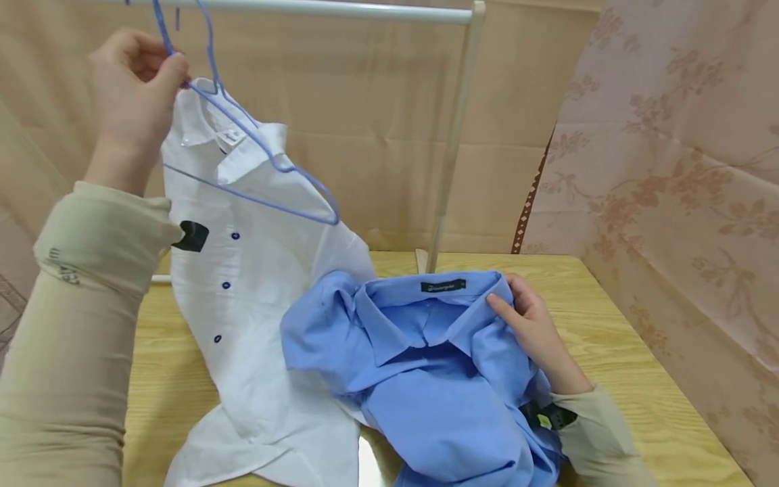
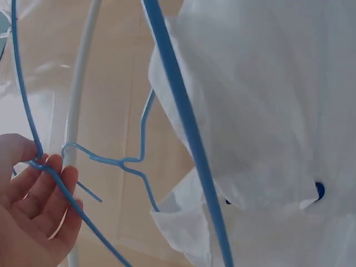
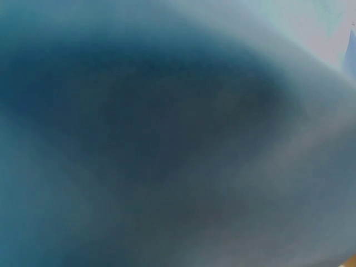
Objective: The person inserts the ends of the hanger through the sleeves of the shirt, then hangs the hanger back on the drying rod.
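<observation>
My left hand (image 1: 134,95) pinches the neck of a blue wire hanger (image 1: 258,142) between thumb and fingers. This hanger crosses in front of a white button-up shirt (image 1: 268,270), which hangs on a second blue hanger (image 2: 105,160) hooked over the rail. On the right, my right hand (image 1: 538,331) grips the collar edge of a light blue shirt (image 1: 438,419), thumb on the outside. The blue shirt's collar stands spread, with a dark label (image 1: 443,285) inside. Its lower part lies bunched on the table. Blurred bluish cloth (image 3: 167,139) fills the right wrist view and hides that hand.
A white rail (image 1: 365,9) runs across the top, carried at the right by a pale upright post (image 1: 453,142). Beneath is a wooden table (image 1: 621,352). Beige curtain (image 1: 377,135) hangs behind, and floral cloth (image 1: 681,169) stands along the right side.
</observation>
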Motion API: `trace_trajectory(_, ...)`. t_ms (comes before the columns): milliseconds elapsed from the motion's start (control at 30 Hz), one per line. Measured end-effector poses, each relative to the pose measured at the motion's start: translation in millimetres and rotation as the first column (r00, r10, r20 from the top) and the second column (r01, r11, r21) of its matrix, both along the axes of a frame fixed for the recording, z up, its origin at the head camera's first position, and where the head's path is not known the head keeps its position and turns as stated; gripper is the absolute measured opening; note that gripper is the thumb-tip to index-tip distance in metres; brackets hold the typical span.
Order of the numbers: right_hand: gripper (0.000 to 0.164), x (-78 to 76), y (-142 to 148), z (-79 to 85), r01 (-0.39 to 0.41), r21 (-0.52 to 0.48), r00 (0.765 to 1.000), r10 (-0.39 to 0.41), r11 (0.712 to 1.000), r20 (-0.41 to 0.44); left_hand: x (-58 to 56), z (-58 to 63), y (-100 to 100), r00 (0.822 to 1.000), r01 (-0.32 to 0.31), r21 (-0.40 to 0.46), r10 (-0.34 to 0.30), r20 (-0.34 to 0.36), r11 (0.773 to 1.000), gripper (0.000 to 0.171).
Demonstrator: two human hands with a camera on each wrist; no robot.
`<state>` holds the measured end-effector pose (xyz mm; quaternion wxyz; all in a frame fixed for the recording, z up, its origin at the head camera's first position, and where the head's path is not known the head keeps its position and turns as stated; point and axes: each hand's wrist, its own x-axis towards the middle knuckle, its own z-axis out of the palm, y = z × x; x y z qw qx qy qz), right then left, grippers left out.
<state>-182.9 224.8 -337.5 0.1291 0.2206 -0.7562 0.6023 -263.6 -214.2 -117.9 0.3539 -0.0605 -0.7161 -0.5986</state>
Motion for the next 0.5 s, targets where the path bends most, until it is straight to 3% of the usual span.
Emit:
trace_trajectory(67,0.016,-0.2,0.1,0.4,-0.005,-0.004,1.0,0.005,1.0,-0.003,4.5,-4.8,3.7,0.995,0.097,0.044,-0.097,-0.021,0.994,0.008)
trace_trajectory(200,0.015,-0.7,0.2,0.3,-0.015,-0.003,1.0,0.015,1.0,-0.003,10.5,-17.2,10.8,0.981,0.185,0.031,-0.183,-0.059,0.982,0.011)
trace_trajectory(400,0.016,-0.3,-0.3,-0.3,-0.012,0.005,1.0,0.012,1.0,0.004,19.7,-26.3,19.9,0.988,0.15,-0.125,-0.153,-0.014,0.981,0.012)
trace_trajectory(500,0.015,-0.2,-0.8,-0.1,-0.014,0.004,1.0,0.014,1.0,0.003,26.4,-28.9,24.8,0.974,0.222,-0.076,-0.224,-0.026,0.972,0.01)
